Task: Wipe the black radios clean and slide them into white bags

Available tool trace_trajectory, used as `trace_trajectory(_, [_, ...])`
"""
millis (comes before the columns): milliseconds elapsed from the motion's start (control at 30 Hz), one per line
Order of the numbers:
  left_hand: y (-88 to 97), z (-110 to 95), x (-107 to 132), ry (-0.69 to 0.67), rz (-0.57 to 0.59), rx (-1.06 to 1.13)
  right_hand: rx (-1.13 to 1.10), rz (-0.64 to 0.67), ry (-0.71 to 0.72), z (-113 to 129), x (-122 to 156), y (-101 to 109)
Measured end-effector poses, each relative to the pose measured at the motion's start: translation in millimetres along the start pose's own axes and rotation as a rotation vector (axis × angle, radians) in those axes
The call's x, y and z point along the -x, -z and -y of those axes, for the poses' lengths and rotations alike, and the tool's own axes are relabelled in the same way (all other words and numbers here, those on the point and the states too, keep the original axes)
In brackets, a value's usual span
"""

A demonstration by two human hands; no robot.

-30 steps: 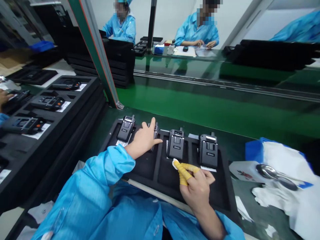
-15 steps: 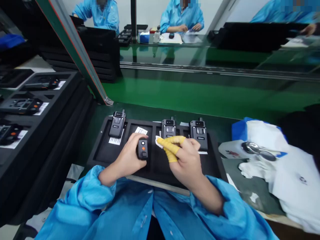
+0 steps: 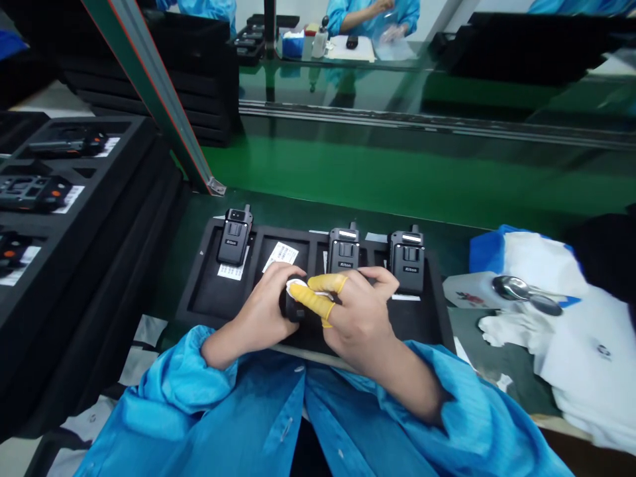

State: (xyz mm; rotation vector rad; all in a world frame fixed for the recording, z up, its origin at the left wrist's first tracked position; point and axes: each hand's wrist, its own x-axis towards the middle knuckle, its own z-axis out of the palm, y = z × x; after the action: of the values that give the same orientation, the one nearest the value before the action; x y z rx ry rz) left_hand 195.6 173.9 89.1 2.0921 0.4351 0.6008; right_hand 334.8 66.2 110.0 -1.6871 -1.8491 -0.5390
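My left hand (image 3: 262, 306) is wrapped round a black two-way radio (image 3: 295, 313), held with one end up over the foam tray. Yellow finger cots cover fingertips of my right hand (image 3: 362, 311), which pinches a small white wipe (image 3: 292, 283). That wipe is pressed on the raised end of the radio and hides most of it. In the black foam tray (image 3: 211, 291) below lie several more items: a radio (image 3: 234, 237) at the left, another radio (image 3: 344, 250) behind my right hand, a third radio (image 3: 407, 260) at the right, and a white barcode label (image 3: 279, 257).
Stacked foam trays (image 3: 139, 179) with radios stand at the left, beside a slanted metal post (image 3: 163, 99). At the right are a blue box (image 3: 484, 250) with white wipes, a spoon-like metal item (image 3: 511, 287) and white bags (image 3: 591, 358). A co-worker (image 3: 372, 16) sits beyond the glass.
My right hand has moved left and brought the wipe onto the end of the radio, covering its orange and white buttons. The radio has shifted slightly right. The camera view has tilted down.
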Motion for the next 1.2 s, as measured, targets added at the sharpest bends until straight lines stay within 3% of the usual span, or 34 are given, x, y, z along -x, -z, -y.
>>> trace_trajectory(167, [-0.5,-1.6,-0.5,0.009,0.018,-0.012,0.060,-0.031,-0.087,-6.3,-0.7,0.1])
trace_trajectory(433, [2.1,-0.9,-0.6,0.024,0.010,-0.004,-0.026,0.010,0.004,3.3,-2.2,-4.6])
trace_trajectory(633, [4.9,-4.9,-0.5,0.046,0.025,-0.001,-0.133,0.061,-0.062,-8.0,7.5,-1.5])
trace_trajectory(833, [6.5,-4.4,0.9,0.049,0.022,-0.004,-0.050,-0.051,-0.163,-11.1,7.6,-5.4])
trace_trajectory(1033, [4.6,-1.7,1.1,0.004,0.008,0.000,-0.078,-0.030,-0.060,3.9,-4.6,-7.0])
trace_trajectory(1200, [5.5,-2.4,1.4,0.035,0.034,0.010,-0.157,0.037,-0.059,6.5,-0.7,-3.4])
